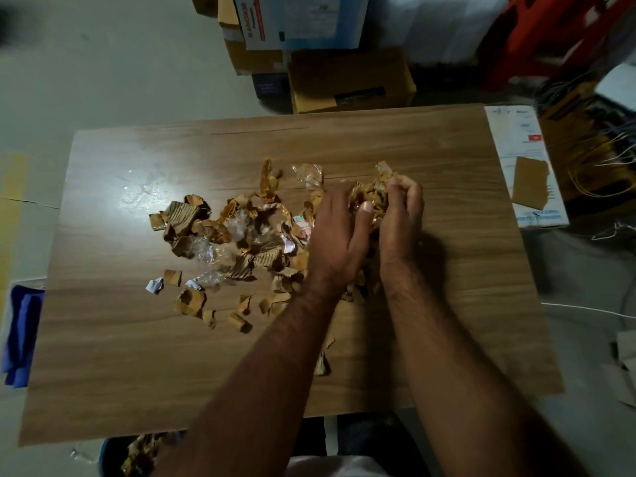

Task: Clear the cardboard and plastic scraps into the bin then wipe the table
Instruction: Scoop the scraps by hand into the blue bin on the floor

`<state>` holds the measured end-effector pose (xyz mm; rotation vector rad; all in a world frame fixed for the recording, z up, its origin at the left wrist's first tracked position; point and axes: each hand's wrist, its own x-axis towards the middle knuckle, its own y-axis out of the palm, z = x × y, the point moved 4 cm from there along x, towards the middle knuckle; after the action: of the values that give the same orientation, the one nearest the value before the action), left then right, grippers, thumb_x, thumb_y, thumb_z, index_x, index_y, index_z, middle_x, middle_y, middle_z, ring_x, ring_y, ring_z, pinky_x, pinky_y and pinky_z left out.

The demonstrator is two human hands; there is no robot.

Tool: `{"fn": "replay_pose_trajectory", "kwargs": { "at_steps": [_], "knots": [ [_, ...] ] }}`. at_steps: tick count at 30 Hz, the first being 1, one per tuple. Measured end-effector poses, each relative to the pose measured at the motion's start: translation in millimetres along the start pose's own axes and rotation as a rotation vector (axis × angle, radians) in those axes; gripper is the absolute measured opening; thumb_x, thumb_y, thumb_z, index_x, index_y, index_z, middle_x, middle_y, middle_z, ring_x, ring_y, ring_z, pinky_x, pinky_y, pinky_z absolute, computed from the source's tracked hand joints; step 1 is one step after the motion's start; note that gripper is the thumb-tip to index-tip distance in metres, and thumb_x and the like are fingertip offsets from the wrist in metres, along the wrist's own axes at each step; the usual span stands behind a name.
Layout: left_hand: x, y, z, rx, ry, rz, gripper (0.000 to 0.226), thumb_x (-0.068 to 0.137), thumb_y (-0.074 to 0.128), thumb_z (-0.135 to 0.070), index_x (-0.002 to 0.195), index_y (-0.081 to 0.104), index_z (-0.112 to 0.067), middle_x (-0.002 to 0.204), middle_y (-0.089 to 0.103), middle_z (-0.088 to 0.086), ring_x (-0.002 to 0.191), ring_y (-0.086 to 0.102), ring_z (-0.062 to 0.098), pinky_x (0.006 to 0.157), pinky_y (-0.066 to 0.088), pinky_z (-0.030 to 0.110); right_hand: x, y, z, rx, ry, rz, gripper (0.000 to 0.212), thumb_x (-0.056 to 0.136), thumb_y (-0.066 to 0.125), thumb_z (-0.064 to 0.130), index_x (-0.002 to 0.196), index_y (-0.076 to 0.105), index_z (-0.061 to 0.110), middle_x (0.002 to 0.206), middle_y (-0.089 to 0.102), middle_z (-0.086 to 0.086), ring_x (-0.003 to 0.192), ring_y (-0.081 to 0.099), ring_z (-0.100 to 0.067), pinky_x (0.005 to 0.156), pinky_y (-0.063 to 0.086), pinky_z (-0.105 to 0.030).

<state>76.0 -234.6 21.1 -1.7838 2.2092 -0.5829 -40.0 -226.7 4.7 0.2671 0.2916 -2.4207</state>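
Note:
Torn cardboard and clear plastic scraps (pixel 223 235) lie scattered over the middle of the wooden table (pixel 103 356). My left hand (pixel 337 239) and my right hand (pixel 402 218) are cupped together right of centre. Between them they hold a bunch of cardboard and plastic scraps (pixel 370 196), with fingers curled round it. More scraps lie under my wrists and near the front edge (pixel 321 364). A blue bin (pixel 110 456) with scraps inside shows below the table's front left edge. A blue cloth (pixel 22 335) hangs at the table's left edge.
Cardboard boxes (pixel 347 80) are stacked on the floor behind the table. A white box (pixel 526 166) with a cardboard piece on it stands against the right edge. Loose wires and cables (pixel 602 160) lie on the floor at the right.

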Motion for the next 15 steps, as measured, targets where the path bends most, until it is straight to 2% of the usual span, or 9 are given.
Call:
{"fn": "replay_pose_trajectory", "kwargs": {
  "at_steps": [3,6,7,9,11,13,15],
  "knots": [
    [-14,16,6,-0.112,-0.122,0.021,0.061,0.106,0.039,-0.042,0.159,0.035,-0.012,0.161,0.041,0.008,0.145,0.038,0.013,0.118,0.036,0.037,-7,-4,-5,-0.149,-0.075,0.054,0.020,0.102,0.052,0.039,0.113,0.061,0.025,0.123,0.064,-0.004,0.112,0.062,-0.019,0.094,0.056,-0.040],
    [-14,22,12,-0.096,-0.112,0.017,0.060,0.108,0.032,-0.046,0.162,0.031,-0.020,0.166,0.036,0.003,0.151,0.031,0.011,0.122,0.030,0.044,-15,-11,-5,-0.498,-0.233,0.157,0.028,0.106,0.049,0.038,0.125,0.061,0.021,0.124,0.067,-0.003,0.116,0.062,-0.022,0.099,0.052,-0.049],
    [-13,22,15,-0.029,-0.092,0.015,0.060,0.108,0.028,-0.049,0.161,0.034,-0.023,0.165,0.037,0.002,0.152,0.030,0.013,0.124,0.028,0.049,-18,-15,-6,-0.644,-0.280,0.193,0.029,0.107,0.048,0.037,0.129,0.060,0.021,0.127,0.067,-0.003,0.123,0.059,-0.025,0.107,0.046,-0.052],
    [-14,24,21,0.140,-0.072,0.048,0.064,0.104,0.018,-0.056,0.159,0.039,-0.029,0.166,0.036,0.002,0.156,0.024,0.018,0.127,0.014,0.056,-23,-23,-8,-0.899,-0.323,0.247,0.032,0.107,0.047,0.037,0.137,0.058,0.028,0.143,0.061,0.002,0.148,0.039,-0.025,0.122,0.020,-0.060],
    [-19,25,29,0.296,-0.068,0.101,0.067,0.102,0.012,-0.059,0.159,0.038,-0.034,0.171,0.027,0.001,0.160,0.014,0.020,0.128,-0.001,0.054,-23,-32,-18,-1.052,-0.328,0.256,0.038,0.106,0.045,0.043,0.144,0.053,0.036,0.161,0.043,0.006,0.159,0.015,-0.021,0.122,0.003,-0.064],
    [-26,28,35,0.415,-0.046,0.136,0.066,0.102,0.009,-0.059,0.161,0.031,-0.037,0.174,0.017,0.000,0.161,0.003,0.019,0.128,-0.009,0.052,-20,-40,-30,-1.084,-0.283,0.234,0.045,0.105,0.041,0.054,0.149,0.047,0.043,0.170,0.027,0.004,0.160,0.007,-0.023,0.121,0.000,-0.066],
    [-31,34,41,0.484,-0.027,0.154,0.064,0.104,0.009,-0.058,0.162,0.026,-0.037,0.175,0.012,-0.001,0.161,-0.004,0.017,0.126,-0.017,0.048,-17,-47,-45,-1.037,-0.199,0.211,0.058,0.101,0.032,0.066,0.154,0.040,0.043,0.172,0.021,-0.002,0.159,0.010,-0.027,0.123,0.003,-0.063]
  ]
}}
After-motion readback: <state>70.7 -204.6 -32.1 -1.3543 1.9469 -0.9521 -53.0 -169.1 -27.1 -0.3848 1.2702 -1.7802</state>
